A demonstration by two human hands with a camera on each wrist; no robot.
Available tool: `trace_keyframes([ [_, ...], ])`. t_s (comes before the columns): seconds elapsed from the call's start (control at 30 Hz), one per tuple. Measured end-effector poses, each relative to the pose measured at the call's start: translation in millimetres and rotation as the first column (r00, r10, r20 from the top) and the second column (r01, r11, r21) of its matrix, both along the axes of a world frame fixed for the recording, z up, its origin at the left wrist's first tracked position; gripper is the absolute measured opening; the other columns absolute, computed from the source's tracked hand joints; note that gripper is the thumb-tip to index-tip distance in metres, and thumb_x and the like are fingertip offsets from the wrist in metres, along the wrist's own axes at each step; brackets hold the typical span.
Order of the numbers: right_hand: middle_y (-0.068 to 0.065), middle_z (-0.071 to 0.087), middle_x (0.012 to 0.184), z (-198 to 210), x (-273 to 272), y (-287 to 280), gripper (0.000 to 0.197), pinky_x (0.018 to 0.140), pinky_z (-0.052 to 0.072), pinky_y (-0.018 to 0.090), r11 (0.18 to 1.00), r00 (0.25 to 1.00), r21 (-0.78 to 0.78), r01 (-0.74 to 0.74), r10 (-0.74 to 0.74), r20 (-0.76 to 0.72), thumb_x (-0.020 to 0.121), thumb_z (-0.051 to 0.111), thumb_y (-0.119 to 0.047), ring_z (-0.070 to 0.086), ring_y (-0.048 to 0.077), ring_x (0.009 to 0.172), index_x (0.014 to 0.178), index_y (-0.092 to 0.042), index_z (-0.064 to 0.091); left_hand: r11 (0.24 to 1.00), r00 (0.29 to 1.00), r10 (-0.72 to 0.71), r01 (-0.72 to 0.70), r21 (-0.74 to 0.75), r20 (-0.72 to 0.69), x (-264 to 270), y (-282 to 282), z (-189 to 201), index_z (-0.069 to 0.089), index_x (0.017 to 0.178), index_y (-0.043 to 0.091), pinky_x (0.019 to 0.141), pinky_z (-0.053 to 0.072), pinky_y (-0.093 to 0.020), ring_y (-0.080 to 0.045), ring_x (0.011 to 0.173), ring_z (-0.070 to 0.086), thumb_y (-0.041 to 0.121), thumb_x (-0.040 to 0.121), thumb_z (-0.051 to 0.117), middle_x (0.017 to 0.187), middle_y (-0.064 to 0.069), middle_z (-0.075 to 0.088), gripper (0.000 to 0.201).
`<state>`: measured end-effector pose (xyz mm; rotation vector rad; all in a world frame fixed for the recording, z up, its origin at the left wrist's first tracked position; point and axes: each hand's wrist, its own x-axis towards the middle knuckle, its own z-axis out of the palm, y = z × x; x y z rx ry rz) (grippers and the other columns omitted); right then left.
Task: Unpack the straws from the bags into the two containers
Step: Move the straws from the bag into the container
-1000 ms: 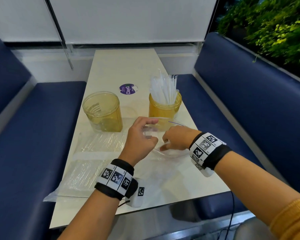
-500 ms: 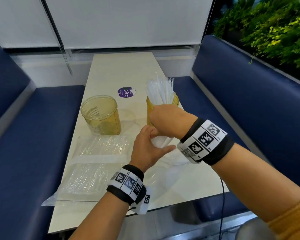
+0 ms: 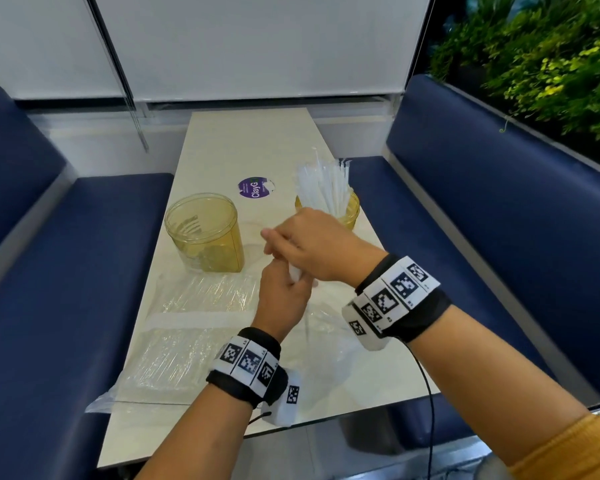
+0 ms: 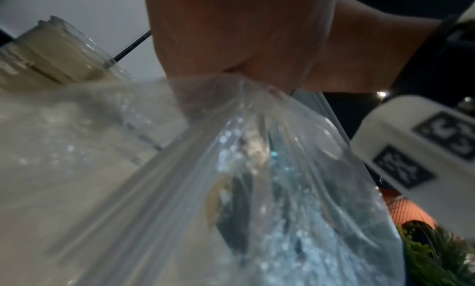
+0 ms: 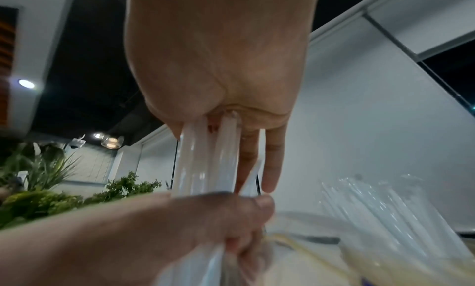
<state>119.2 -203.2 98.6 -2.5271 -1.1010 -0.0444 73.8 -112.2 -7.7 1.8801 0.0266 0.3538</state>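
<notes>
Above the middle of the surface (image 3: 222,150), our hands have risen from where they worked low at the bag a second ago. Our right hand (image 3: 312,244) now grips a small bundle of straws (image 5: 205,158), drawing it out while our left hand (image 3: 281,299) clutches the mouth of the bag (image 4: 270,178). We judge this handful is headed for a container. These straws look thin, white and translucent. One container (image 3: 349,209) already bristles with straws; the other container (image 3: 205,233) holds none. Another packed bag (image 3: 187,327) lies flat nearby.
</notes>
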Motion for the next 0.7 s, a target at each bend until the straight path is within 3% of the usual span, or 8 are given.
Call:
trace_keyframes([
  [0.1,-0.003,0.061,0.123,-7,3,1,0.039,0.097,0.048,0.036,0.986,1.000,0.165,-0.010,0.006,0.026,0.099,0.051,-0.047,0.054,0.011,0.114,0.122,-0.020,0.066,0.999,1.000,-0.009,0.010,-0.031,0.010,0,2,-1,0.067,0.105,0.013,0.066,0.058,-0.039,-0.011,0.073,0.070,0.022,0.094,0.056,0.082,0.000,0.074,0.019],
  [0.2,-0.006,0.045,0.144,-11,-2,0,0.099,0.106,0.040,0.026,0.906,0.988,0.401,0.134,-0.090,-0.126,0.070,0.074,-0.066,0.044,0.007,0.130,0.149,-0.024,0.031,0.999,0.999,-0.030,0.031,-0.025,0.042,2,5,0,0.067,0.109,0.009,0.071,0.060,-0.042,-0.017,0.082,0.071,0.012,0.096,0.054,0.090,-0.005,0.073,0.019],
  [0.27,-0.003,0.064,0.124,-19,-6,4,0.095,0.097,0.050,0.030,0.903,0.952,0.355,0.241,-0.150,-0.267,0.061,0.077,-0.071,0.059,0.011,0.115,0.136,-0.020,0.048,0.999,0.997,-0.025,0.027,-0.021,0.069,3,7,3,0.064,0.110,0.005,0.076,0.059,-0.043,-0.020,0.089,0.068,0.013,0.090,0.051,0.095,-0.008,0.069,0.025],
  [0.33,0.002,0.073,0.079,-36,-3,10,0.055,0.079,0.058,0.041,0.893,0.926,0.347,0.288,-0.166,-0.340,0.072,0.077,-0.060,0.071,0.017,0.080,0.094,-0.010,0.071,0.996,0.996,-0.013,0.021,-0.083,0.089,5,9,5,0.061,0.113,0.003,0.072,0.058,-0.029,-0.013,0.090,0.067,0.015,0.085,0.051,0.097,-0.005,0.067,0.031],
  [0.4,0.006,0.071,0.065,-48,0,16,0.043,0.071,0.057,0.045,0.838,0.908,0.431,0.335,-0.164,-0.386,0.085,0.069,-0.047,0.070,0.021,0.067,0.069,-0.007,0.070,0.989,0.999,-0.002,0.010,-0.145,0.054,5,11,3,0.062,0.113,0.004,0.067,0.055,-0.024,-0.016,0.089,0.071,0.015,0.082,0.056,0.095,-0.004,0.070,0.034],
  [0.53,0.006,0.073,0.060,-33,-3,28,0.051,0.079,0.058,0.040,0.754,0.869,0.531,0.387,-0.107,-0.483,0.100,0.051,-0.035,0.073,0.018,0.065,0.068,0.001,0.068,0.971,0.999,-0.042,0.044,-0.236,0.014,1,11,-3,0.065,0.112,0.007,0.076,0.059,-0.032,-0.020,0.096,0.072,0.014,0.085,0.072,0.103,-0.009,0.073,0.029],
  [0.6,0.008,0.065,0.046,-9,0,31,0.060,0.065,0.058,0.031,0.703,0.853,0.570,0.425,-0.101,-0.512,0.102,0.048,-0.034,0.067,0.018,0.050,0.061,0.006,0.062,0.968,0.996,-0.063,0.048,-0.245,-0.057,-1,7,-4,0.066,0.105,0.007,0.073,0.057,-0.037,-0.020,0.086,0.072,0.017,0.087,0.078,0.096,-0.014,0.074,0.024],
  [0.7,-0.002,0.049,0.038,35,20,31,0.049,0.048,0.050,0.030,0.538,0.829,0.681,0.497,-0.063,-0.555,0.100,0.053,-0.039,0.053,0.016,0.033,0.061,-0.010,0.052,0.981,0.992,-0.041,0.017,-0.195,-0.121,0,2,-9,0.064,0.089,0.011,0.063,0.053,-0.034,-0.020,0.070,0.062,0.020,0.083,0.082,0.081,-0.012,0.068,0.021],
])
